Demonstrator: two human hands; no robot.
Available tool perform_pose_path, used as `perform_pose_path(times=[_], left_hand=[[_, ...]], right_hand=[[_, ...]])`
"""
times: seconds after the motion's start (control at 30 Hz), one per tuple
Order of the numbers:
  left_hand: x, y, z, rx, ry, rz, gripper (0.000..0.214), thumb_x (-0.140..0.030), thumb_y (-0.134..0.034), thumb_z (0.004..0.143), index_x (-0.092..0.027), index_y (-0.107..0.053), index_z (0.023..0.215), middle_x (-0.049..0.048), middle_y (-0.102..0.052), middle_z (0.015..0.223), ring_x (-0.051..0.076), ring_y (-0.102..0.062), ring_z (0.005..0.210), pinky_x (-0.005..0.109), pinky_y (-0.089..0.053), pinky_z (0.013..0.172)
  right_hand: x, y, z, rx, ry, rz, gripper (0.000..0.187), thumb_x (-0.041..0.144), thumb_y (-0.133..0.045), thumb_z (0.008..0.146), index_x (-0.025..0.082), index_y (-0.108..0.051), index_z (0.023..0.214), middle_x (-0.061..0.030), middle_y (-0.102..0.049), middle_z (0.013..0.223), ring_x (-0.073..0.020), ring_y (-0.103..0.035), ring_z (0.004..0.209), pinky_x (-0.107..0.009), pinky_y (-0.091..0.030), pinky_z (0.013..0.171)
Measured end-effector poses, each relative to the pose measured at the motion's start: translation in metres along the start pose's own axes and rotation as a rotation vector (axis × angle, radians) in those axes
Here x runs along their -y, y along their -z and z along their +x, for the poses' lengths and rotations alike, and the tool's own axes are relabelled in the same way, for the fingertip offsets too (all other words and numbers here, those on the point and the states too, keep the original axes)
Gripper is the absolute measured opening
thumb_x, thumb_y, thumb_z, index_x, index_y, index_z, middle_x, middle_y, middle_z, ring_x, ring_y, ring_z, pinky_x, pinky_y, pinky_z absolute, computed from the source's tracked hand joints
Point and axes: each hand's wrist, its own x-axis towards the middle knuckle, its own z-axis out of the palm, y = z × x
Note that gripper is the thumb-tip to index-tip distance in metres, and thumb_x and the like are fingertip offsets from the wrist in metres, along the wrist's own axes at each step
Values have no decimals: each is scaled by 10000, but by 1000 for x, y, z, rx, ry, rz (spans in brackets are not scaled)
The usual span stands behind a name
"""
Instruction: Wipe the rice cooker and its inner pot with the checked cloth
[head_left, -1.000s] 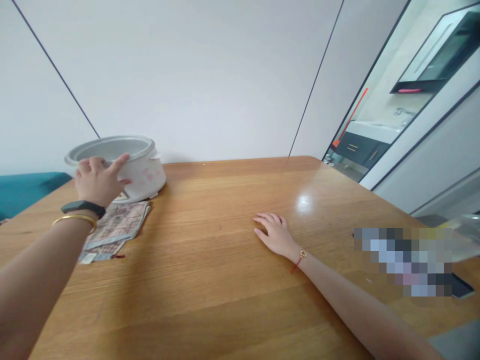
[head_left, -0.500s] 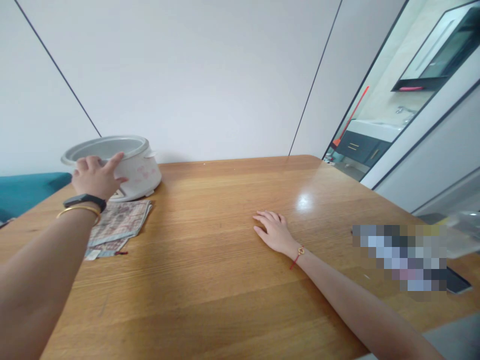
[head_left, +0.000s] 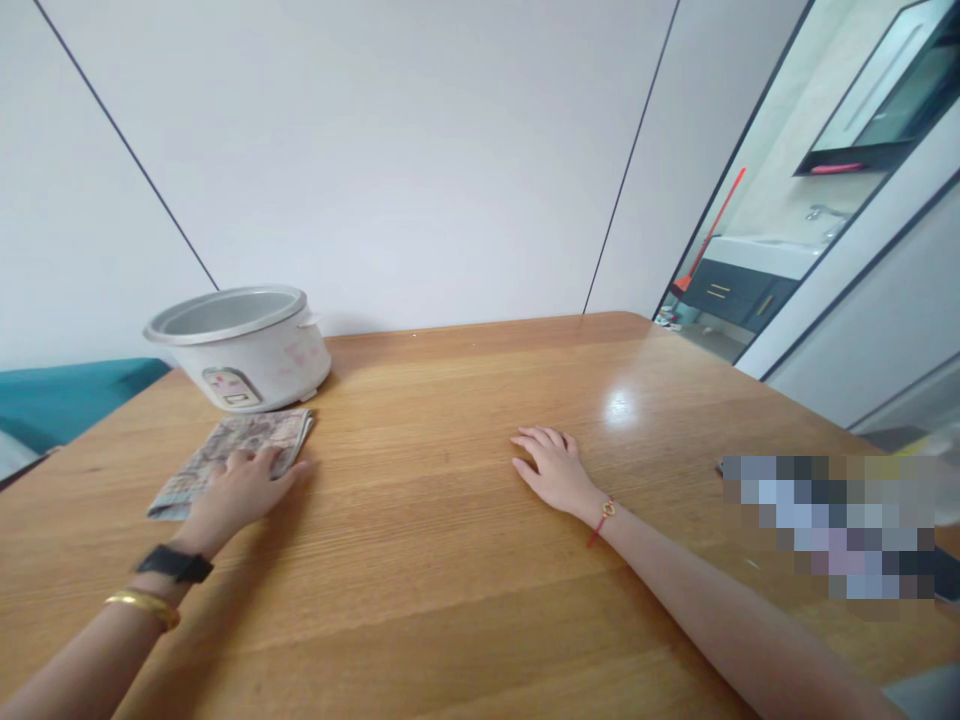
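Moved: my left hand (head_left: pixel 241 490) off the rice cooker (head_left: pixel 247 350), down onto the folded patterned cloth (head_left: pixel 238 432) just near of it | grip: palm flat, nothing clasped | right hand (head_left: pixel 553 470) spread open on the table (head_left: pixel 450 570) | cloth not yet lifted

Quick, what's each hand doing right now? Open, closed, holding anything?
Left hand: open, palm down on the folded cloth, gripping nothing.
Right hand: open, flat on the table, holding nothing.

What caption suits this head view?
The left hand rests on a folded cloth by a lidless rice cooker; the right hand lies flat on the table.
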Motion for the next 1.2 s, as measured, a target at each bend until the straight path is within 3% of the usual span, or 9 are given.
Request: perform_pose_path(times=[0.17,0.27,0.33,0.43,0.5,0.63,0.73,0.93,1.2], left_hand=[[23,-10,17,2,-104,-28,753,-651,-298,924,-111,-452,1426,283,-445,1413,457,-359,1359,567,-266,1079],[14,-10,11,-36,-40,-80,709,-625,-297,936,-159,-422,1456,267,-385,1486,515,-343,1341,706,-280,997],[0,-12,-1,-64,-86,-123,695,-622,-297,937,-185,-426,1461,239,-363,1517,519,-351,1339,742,-280,984],[-25,-17,-24,-35,-337,-283,681,-613,-385,906,-164,-510,1402,191,-446,1485,394,-401,1371,565,-272,1135],[-41,-22,-38,33,-405,-502,656,-625,-468,869,-189,-555,1352,150,-520,1443,327,-458,1353,458,-298,1163],[-65,-25,-57,141,-278,-1013,583,-654,-576,808,-260,-595,1238,118,-641,1310,298,-595,1225,426,-449,1066],[-71,-24,-61,145,-185,-1201,565,-662,-659,733,-242,-622,1110,123,-712,1133,290,-683,1039,420,-521,951],[-63,-24,-59,148,-84,-1277,510,-622,-691,706,-206,-650,998,67,-707,841,217,-660,707,352,-542,688],[-60,-30,-56,182,-83,-1310,452,-601,-731,687,-237,-683,950,75,-711,939,255,-679,853,409,-560,833]], right_hand=[[2,4,-1,18,-1,-9,360,379,-474,945,269,-618,1256,-63,-564,1410,-258,-454,1301,-504,-259,1087],[3,6,-1,31,1,-15,366,381,-465,950,268,-611,1266,-58,-558,1418,-255,-446,1313,-500,-256,1095],[2,6,-1,34,4,-18,370,383,-463,951,266,-608,1271,-54,-555,1422,-254,-438,1321,-498,-254,1100],[1,4,-2,33,5,-21,375,390,-461,952,270,-608,1276,-57,-552,1427,-260,-432,1330,-502,-250,1105],[-1,2,-2,30,7,-21,378,392,-457,953,273,-608,1278,-59,-549,1429,-263,-434,1331,-508,-248,1106],[-3,1,-2,36,9,-19,384,397,-455,954,267,-606,1281,-54,-548,1432,-261,-440,1327,-511,-251,1109],[-4,0,-2,44,10,-16,388,403,-461,951,261,-608,1282,-53,-545,1437,-261,-438,1331,-511,-251,1115],[-6,-2,-3,43,24,-19,385,399,-460,947,274,-614,1277,-62,-553,1427,-268,-440,1336,-525,-257,1116],[-6,-2,-4,48,27,-26,399,415,-444,956,280,-596,1300,-60,-535,1443,-270,-429,1345,-525,-246,1122]])
